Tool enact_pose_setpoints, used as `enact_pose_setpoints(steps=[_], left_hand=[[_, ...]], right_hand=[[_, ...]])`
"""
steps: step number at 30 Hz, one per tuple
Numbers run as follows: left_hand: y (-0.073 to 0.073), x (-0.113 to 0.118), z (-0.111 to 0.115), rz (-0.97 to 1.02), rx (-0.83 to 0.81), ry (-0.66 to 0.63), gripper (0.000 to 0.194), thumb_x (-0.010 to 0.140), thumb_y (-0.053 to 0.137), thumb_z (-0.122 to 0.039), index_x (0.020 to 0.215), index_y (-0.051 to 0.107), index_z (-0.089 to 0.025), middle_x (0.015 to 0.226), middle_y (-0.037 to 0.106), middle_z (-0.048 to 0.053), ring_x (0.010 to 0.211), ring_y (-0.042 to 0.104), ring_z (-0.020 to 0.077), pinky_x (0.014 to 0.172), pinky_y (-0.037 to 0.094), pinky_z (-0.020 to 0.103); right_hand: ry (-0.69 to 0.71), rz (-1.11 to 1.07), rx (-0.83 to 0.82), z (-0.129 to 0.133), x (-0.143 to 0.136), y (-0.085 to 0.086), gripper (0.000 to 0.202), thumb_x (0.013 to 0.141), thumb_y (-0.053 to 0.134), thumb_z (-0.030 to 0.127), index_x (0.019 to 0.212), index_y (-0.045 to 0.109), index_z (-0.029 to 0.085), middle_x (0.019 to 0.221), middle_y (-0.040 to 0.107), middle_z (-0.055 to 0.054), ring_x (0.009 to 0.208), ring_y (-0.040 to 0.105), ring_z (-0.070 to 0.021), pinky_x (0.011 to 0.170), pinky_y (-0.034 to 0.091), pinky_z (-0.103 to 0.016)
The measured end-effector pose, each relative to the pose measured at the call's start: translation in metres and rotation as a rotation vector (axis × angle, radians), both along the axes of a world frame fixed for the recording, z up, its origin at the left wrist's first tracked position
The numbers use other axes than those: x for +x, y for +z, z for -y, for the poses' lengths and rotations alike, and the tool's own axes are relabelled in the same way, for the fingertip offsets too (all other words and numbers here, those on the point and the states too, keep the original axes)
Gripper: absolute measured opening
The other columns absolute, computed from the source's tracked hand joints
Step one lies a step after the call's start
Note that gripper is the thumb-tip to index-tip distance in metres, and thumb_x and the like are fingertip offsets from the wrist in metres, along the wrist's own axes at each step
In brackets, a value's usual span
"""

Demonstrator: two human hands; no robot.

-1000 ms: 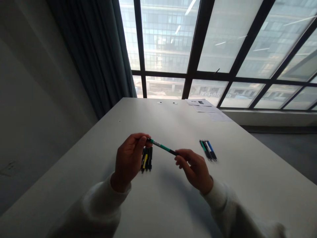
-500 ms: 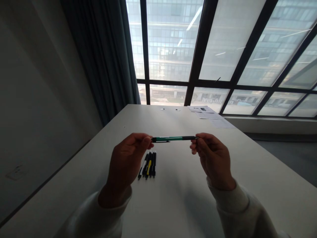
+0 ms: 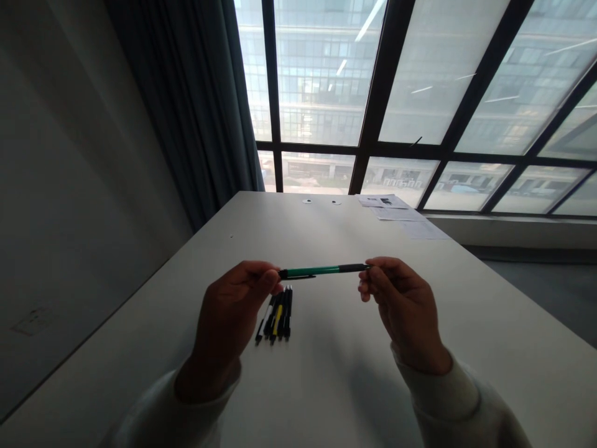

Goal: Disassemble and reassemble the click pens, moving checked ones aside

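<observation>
A green pen (image 3: pixel 317 271) with a black grip and a black clip is held almost level above the table, its right end slightly higher. My left hand (image 3: pixel 236 305) pinches the clip end between thumb and fingers. At the tip end, the thumb and fingers of my right hand (image 3: pixel 405 305) are closed on the pen. Below and just right of my left hand, several pens (image 3: pixel 280 317) lie side by side on the table, mostly black, one with a yellow part and one with a white part. My left fingers cover some of their upper ends.
The white table (image 3: pixel 326 386) stretches away toward a large window (image 3: pixel 321 81). Printed papers (image 3: pixel 396 213) lie at its far right corner, and two small white pieces (image 3: pixel 306 201) near the far edge. A dark curtain (image 3: pixel 200 112) hangs at the left beside the wall.
Both hands and the green pen sit slightly lower in view, the left hand a bit further left. The pen has tilted a little and turned about its length. My view has shifted slightly.
</observation>
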State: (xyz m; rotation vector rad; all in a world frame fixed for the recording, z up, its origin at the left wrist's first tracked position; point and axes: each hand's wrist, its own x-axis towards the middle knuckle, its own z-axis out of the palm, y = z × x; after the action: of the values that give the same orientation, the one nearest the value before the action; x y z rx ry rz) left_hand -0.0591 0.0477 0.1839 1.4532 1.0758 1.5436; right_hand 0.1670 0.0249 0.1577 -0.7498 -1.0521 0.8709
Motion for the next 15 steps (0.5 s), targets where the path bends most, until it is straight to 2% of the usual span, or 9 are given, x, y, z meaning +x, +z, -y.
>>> enact_pose_setpoints(steps=[5,11,15], left_hand=[[-0.0014,-0.0058,-0.0043,-0.019,-0.028,0.021,0.019,0.08,0.072,-0.036,0.083,0.07,-0.018,0.066,0.068,0.001,0.065,0.064,0.0146,0.061,0.054,0.023],[0.006,-0.0051,0.0015,-0.113,0.001,0.123,0.008,0.078,0.068,-0.026,0.078,0.071,-0.019,0.063,0.069,0.001,0.063,0.065,0.0156,0.061,0.055,0.024],[0.0057,-0.0005,0.0041,-0.113,0.011,0.127,0.006,0.076,0.069,-0.024,0.077,0.072,-0.019,0.064,0.07,0.0,0.062,0.066,0.0156,0.06,0.056,0.024]], right_hand=[[0.014,0.025,-0.039,-0.0016,-0.0015,-0.0025,0.009,0.089,0.069,0.021,0.098,0.071,0.02,0.078,0.07,-0.003,0.066,0.065,-0.0139,0.055,0.055,-0.025],[0.013,0.038,-0.02,-0.0045,-0.0039,-0.0032,0.009,0.09,0.068,0.021,0.098,0.071,0.02,0.077,0.07,-0.003,0.066,0.064,-0.0136,0.055,0.055,-0.025],[-0.029,0.047,-0.023,-0.0036,-0.0017,-0.0032,0.01,0.089,0.069,0.021,0.099,0.071,0.02,0.077,0.07,-0.003,0.064,0.064,-0.0134,0.054,0.055,-0.025]])
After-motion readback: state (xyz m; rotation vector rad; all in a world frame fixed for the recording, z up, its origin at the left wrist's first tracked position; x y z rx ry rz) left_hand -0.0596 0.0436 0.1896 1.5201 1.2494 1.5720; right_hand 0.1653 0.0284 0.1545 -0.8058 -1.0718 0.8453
